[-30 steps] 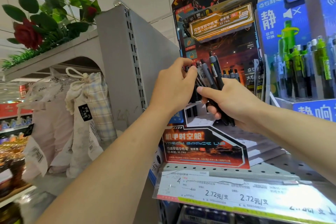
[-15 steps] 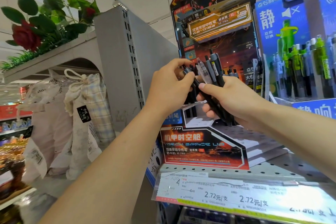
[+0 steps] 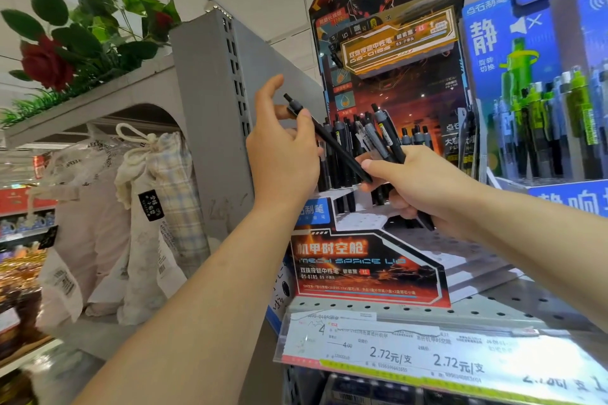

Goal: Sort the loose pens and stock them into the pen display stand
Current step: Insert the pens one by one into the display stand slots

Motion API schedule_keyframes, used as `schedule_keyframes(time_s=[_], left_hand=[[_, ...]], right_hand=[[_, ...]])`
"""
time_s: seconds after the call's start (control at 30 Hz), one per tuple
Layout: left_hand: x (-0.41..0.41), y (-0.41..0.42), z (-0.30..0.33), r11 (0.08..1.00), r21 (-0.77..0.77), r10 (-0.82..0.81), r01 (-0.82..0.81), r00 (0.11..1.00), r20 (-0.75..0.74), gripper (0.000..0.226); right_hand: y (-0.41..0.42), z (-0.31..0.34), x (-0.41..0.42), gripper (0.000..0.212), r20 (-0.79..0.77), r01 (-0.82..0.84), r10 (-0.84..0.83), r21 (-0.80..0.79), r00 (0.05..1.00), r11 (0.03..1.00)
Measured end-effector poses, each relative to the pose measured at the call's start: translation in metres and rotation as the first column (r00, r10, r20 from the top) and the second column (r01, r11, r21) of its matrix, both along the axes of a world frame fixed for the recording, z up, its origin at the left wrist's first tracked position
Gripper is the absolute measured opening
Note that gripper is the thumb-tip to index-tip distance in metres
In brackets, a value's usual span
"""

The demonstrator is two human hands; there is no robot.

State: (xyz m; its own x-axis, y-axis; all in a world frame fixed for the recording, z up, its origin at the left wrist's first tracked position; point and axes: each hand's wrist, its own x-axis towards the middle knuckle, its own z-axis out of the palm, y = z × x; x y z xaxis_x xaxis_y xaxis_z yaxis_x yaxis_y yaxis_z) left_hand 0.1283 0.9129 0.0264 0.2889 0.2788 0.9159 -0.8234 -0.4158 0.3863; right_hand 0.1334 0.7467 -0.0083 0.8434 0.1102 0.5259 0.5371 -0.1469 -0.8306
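Observation:
My left hand (image 3: 283, 145) pinches one black pen (image 3: 332, 141) between thumb and fingers; the pen slants from upper left down to the right, its lower tip near my right thumb. My right hand (image 3: 418, 187) grips a bundle of several black and grey pens (image 3: 383, 138) upright in front of the red and black pen display stand (image 3: 368, 260). Black pens (image 3: 339, 158) stand in the stand's back left row; a few more pens (image 3: 418, 136) stand at its back right. The stepped white trays (image 3: 470, 260) lower down hold none that I can see.
The stand sits on a perforated metal shelf (image 3: 513, 302) with price tags (image 3: 427, 358) along its edge. A blue display (image 3: 539, 102) with green and grey pens stands right. A grey shelf end panel (image 3: 210, 128), hanging fabric bags (image 3: 154, 220) and fake roses (image 3: 49, 62) are left.
My left hand has drawn a single black pen out of the bundle and moved it up and to the left. My right hand has stayed in place with the rest.

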Motion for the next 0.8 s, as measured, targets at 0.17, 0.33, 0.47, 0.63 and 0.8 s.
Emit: schedule_keyframes(time_s=[0.17, 0.33, 0.47, 0.63, 0.8], left_hand=[[-0.0014, -0.0001, -0.0003, 0.999, -0.048, 0.008, -0.006, 0.999, 0.052, 0.037], [0.0007, -0.0011, -0.0009, 0.987, 0.045, 0.153, -0.156, 0.986, 0.069, 0.031], [-0.0009, -0.0015, -0.0024, 0.974, 0.049, 0.212, -0.219, 0.97, 0.123, 0.035], [-0.0008, -0.0015, -0.0023, 0.959, 0.146, 0.236, -0.244, 0.969, 0.071, 0.039], [0.0053, -0.002, 0.0026, 0.936, 0.292, 0.248, -0.197, 0.957, -0.149, 0.046]], right_hand=[[-0.0006, -0.0015, 0.0018, 0.021, 0.023, 0.035, -0.036, 0.032, 0.999, 0.999], [-0.0025, 0.0024, 0.0032, 0.017, 0.005, 0.071, -0.071, 0.034, 0.997, 0.997], [-0.0027, 0.0038, 0.0039, 0.007, -0.021, 0.047, -0.046, 0.088, 0.999, 0.995], [-0.0029, 0.0035, 0.0041, 0.019, 0.009, 0.001, -0.002, 0.076, 1.0, 0.997], [-0.0037, 0.002, 0.0012, 0.023, 0.025, 0.006, -0.008, 0.063, 1.0, 0.998]])
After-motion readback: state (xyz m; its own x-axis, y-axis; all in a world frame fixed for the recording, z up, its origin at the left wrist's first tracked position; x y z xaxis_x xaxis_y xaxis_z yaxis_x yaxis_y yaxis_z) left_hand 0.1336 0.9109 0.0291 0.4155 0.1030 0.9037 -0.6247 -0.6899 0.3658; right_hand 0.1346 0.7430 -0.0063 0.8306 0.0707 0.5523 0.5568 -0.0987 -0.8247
